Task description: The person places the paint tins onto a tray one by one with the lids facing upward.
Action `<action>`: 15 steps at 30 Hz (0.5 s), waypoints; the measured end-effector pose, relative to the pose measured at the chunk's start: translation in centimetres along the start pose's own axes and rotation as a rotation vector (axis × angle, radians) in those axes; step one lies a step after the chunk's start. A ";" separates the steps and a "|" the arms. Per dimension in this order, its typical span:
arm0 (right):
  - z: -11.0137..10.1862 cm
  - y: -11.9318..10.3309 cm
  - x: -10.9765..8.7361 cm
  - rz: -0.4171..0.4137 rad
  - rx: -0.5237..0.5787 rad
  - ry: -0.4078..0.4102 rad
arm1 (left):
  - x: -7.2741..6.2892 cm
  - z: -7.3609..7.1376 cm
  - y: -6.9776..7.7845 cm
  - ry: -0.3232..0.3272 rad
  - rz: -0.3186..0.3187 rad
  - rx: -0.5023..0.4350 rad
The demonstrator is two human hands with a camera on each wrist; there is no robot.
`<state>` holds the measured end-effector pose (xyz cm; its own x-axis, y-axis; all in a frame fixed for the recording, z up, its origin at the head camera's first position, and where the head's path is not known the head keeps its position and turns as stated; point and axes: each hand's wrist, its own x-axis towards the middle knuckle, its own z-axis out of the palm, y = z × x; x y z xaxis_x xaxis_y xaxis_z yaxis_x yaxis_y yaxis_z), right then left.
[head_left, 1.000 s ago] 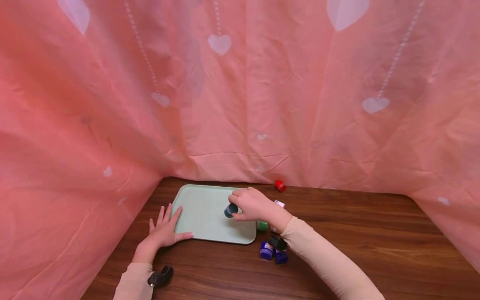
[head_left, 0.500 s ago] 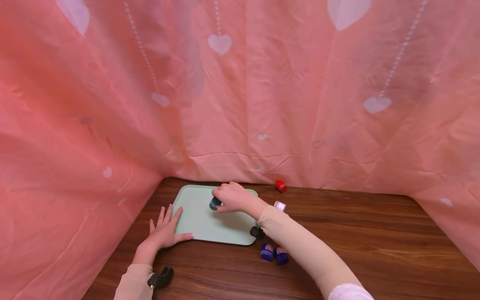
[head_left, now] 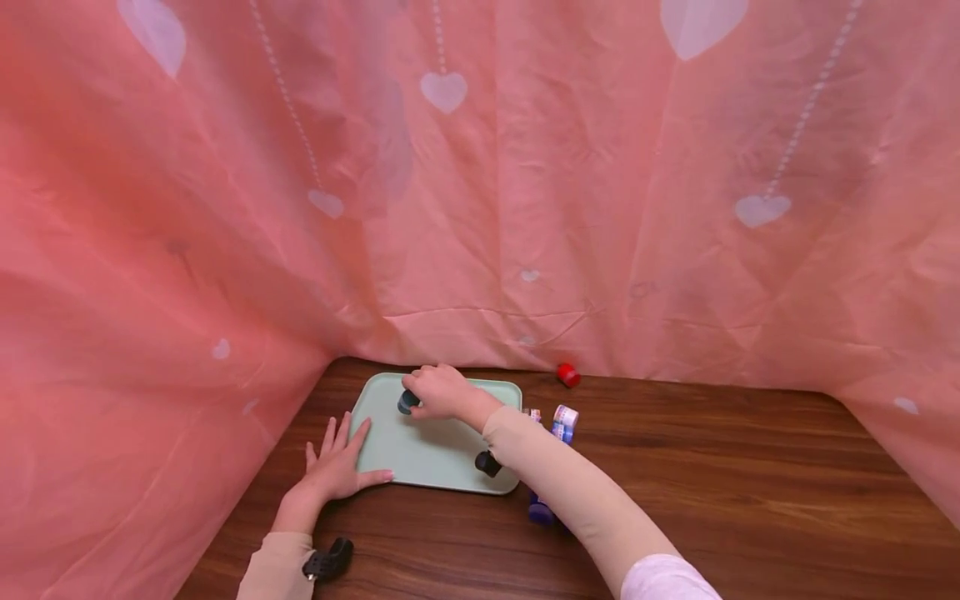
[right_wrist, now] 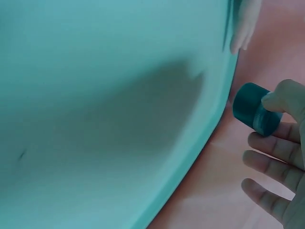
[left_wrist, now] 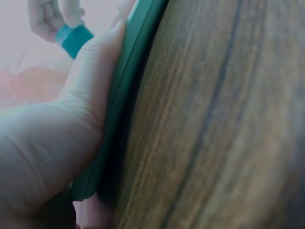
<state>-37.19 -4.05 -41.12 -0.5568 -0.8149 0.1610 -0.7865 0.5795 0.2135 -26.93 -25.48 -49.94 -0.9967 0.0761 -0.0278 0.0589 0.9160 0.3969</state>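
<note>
My right hand (head_left: 442, 392) pinches a small teal jar (head_left: 408, 402) over the far left part of a pale green tray (head_left: 420, 462). In the right wrist view, thumb and index finger hold the jar (right_wrist: 248, 105) tilted, while the other fingers stay spread below it. A shadow of hand and jar falls on the tray's surface. My left hand (head_left: 336, 471) rests with fingers spread at the tray's left front corner. Seen from the left wrist, its thumb lies along the tray's rim (left_wrist: 136, 52), and the teal jar (left_wrist: 75, 40) shows beyond it.
A red jar (head_left: 568, 375) lies behind the tray, near the pink curtain (head_left: 480, 208). Right of the tray are small labelled jars (head_left: 566, 417) and a dark blue jar (head_left: 540, 512), partly covered by my right forearm. The wooden table (head_left: 735, 467) extends to the right.
My right hand has carried the teal jar leftward and farther back over the tray, its forearm now covering more of the jars at right. The left hand has stayed in place.
</note>
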 end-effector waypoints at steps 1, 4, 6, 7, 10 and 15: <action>0.2 -0.1 0.2 0.004 0.003 -0.002 | 0.0 0.1 0.0 -0.003 0.001 -0.001; 0.9 -0.1 0.8 0.024 0.029 -0.009 | 0.0 0.2 0.3 -0.006 -0.002 -0.001; 1.3 0.0 1.2 0.046 0.050 -0.010 | 0.1 0.1 0.6 0.001 0.001 0.000; 1.5 0.1 1.4 0.060 0.062 -0.010 | 0.1 0.1 0.7 0.001 -0.001 0.002; 2.1 0.3 1.8 0.106 0.100 -0.012 | 0.1 0.0 1.0 -0.005 -0.004 0.009; 3.4 0.3 2.2 0.184 0.187 -0.016 | -0.1 0.0 1.2 -0.022 -0.016 0.018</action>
<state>-39.57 -5.72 -43.92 -0.6981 -0.6967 0.1651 -0.7064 0.7078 -0.0004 -26.80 -24.35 -49.43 -0.9961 0.0699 -0.0539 0.0443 0.9242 0.3793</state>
